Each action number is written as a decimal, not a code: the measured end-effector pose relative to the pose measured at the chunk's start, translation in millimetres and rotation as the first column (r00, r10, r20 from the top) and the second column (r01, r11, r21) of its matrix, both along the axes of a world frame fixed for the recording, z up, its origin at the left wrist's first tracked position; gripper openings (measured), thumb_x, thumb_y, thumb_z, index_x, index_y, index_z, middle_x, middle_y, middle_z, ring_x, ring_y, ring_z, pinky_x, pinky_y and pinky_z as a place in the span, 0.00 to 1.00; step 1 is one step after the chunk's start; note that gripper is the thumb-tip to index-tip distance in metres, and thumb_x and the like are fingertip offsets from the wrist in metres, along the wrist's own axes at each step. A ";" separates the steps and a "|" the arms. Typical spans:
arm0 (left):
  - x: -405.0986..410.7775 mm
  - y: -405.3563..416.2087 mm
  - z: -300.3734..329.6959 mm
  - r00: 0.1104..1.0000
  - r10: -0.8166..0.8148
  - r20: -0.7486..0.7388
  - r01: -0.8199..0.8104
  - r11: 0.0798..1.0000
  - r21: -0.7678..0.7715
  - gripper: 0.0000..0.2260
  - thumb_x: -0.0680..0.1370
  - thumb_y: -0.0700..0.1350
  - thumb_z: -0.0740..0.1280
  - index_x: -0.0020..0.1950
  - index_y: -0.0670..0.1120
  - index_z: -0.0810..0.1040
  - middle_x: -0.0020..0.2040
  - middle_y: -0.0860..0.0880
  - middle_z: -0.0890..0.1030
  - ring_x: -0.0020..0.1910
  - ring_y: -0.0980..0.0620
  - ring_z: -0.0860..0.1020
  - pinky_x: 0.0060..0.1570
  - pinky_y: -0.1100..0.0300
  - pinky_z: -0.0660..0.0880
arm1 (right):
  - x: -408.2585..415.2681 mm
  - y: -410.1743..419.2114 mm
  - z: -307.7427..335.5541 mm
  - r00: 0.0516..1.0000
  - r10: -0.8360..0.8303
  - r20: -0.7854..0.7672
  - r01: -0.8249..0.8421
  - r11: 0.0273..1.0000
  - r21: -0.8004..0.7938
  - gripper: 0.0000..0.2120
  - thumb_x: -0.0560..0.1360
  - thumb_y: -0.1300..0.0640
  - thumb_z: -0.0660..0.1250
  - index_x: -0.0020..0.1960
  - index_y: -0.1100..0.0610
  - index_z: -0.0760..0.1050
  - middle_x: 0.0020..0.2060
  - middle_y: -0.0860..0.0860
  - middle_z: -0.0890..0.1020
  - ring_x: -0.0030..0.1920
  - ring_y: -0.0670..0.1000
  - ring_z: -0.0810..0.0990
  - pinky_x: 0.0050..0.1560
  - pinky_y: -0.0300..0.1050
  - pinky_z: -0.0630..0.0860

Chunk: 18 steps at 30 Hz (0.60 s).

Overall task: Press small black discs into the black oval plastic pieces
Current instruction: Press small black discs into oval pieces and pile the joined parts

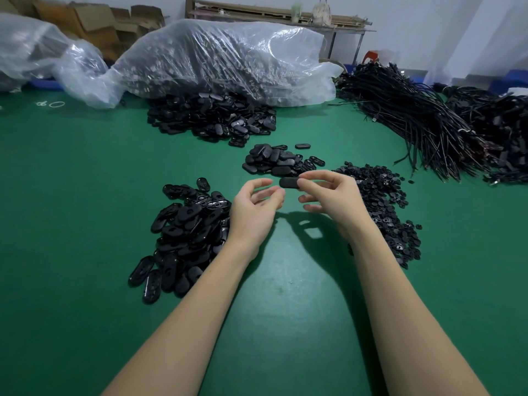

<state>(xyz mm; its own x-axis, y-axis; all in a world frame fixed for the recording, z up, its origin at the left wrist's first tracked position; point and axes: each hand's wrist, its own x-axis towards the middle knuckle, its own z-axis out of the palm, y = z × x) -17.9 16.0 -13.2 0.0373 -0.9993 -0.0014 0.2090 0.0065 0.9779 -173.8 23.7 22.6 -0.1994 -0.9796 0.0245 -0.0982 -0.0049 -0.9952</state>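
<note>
The right hand (331, 195) pinches one oval piece (288, 182) between thumb and forefinger, above the green table (71, 195). The left hand (254, 207) is beside it — fingers loosely curled, holding nothing. Discs (383, 204) lie in a pile at the right, ovals (183, 232) at the left.

Two hands: left hand (253, 208), right hand (333, 197). One oval piece (288, 182) held up. Three heaps of oval pieces: near-left heap (183, 235), middle heap (278, 161), far heap (211, 115). One disc pile (383, 204). Two clear plastic bags: big one (223, 61), smaller (37, 50). Two cable bundles (414, 118), (500, 130).
</note>
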 end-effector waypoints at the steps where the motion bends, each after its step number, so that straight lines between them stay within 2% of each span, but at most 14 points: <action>1: -0.8 -0.3 -0.8 1.000 0.007 0.024 -0.007 1.000 0.001 0.09 0.78 0.41 0.73 0.56 0.48 0.78 0.52 0.49 0.85 0.45 0.56 0.85 0.47 0.63 0.80 | -1.8 -6.4 1.3 0.998 -0.044 -0.053 0.044 0.999 0.000 0.02 0.76 0.60 0.75 0.48 0.54 0.84 0.38 0.50 0.88 0.34 0.46 0.84 0.35 0.38 0.80; 5: -2.3 -0.3 -3.8 0.991 -0.006 0.131 0.012 0.999 -0.043 0.06 0.79 0.43 0.71 0.54 0.49 0.78 0.52 0.50 0.84 0.46 0.55 0.85 0.50 0.61 0.81 | -3.8 -48.6 12.2 0.932 -0.120 -0.341 0.119 0.993 -0.024 0.08 0.78 0.59 0.71 0.46 0.47 0.85 0.41 0.48 0.87 0.36 0.45 0.82 0.36 0.38 0.78; 9: -2.9 -0.3 -4.8 0.985 -0.014 0.173 0.024 0.998 -0.054 0.05 0.79 0.43 0.71 0.52 0.51 0.78 0.51 0.49 0.84 0.49 0.52 0.84 0.53 0.54 0.82 | 2.5 -92.9 30.1 0.861 -0.089 -0.501 0.094 0.995 -0.016 0.10 0.79 0.57 0.69 0.44 0.44 0.84 0.43 0.46 0.85 0.44 0.46 0.83 0.47 0.45 0.81; 12: -4.0 0.2 -5.2 0.978 -0.022 0.206 0.038 0.997 -0.074 0.05 0.79 0.43 0.71 0.51 0.51 0.78 0.50 0.49 0.84 0.50 0.50 0.84 0.56 0.49 0.82 | 6.2 -113.3 28.7 0.823 -0.073 -0.563 0.097 0.995 0.014 0.12 0.78 0.59 0.67 0.44 0.43 0.83 0.42 0.44 0.85 0.50 0.50 0.84 0.54 0.50 0.83; 15: -4.9 0.2 -5.2 0.972 -0.024 0.236 0.047 0.995 -0.091 0.04 0.79 0.42 0.71 0.51 0.50 0.78 0.49 0.48 0.84 0.50 0.48 0.84 0.57 0.47 0.81 | 7.1 -121.3 22.2 0.808 -0.060 -0.587 0.095 0.995 0.030 0.09 0.78 0.57 0.68 0.50 0.45 0.84 0.45 0.45 0.85 0.53 0.50 0.83 0.59 0.52 0.81; 18: -5.4 0.9 -4.2 0.969 -0.030 0.244 0.056 0.994 -0.098 0.04 0.79 0.42 0.71 0.50 0.50 0.78 0.48 0.48 0.84 0.50 0.48 0.84 0.57 0.46 0.80 | 5.4 -118.8 16.5 0.817 -0.103 -0.567 0.117 0.993 -0.013 0.08 0.78 0.55 0.69 0.54 0.47 0.84 0.45 0.45 0.84 0.54 0.49 0.83 0.60 0.50 0.80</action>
<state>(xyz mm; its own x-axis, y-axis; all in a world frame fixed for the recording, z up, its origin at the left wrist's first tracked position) -23.3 16.8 -17.4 -0.0192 -0.9942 0.1057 -0.0311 0.1063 0.9939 -168.4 -95.1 39.1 -0.2633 -0.9536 0.1457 -0.6423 0.0606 -0.7641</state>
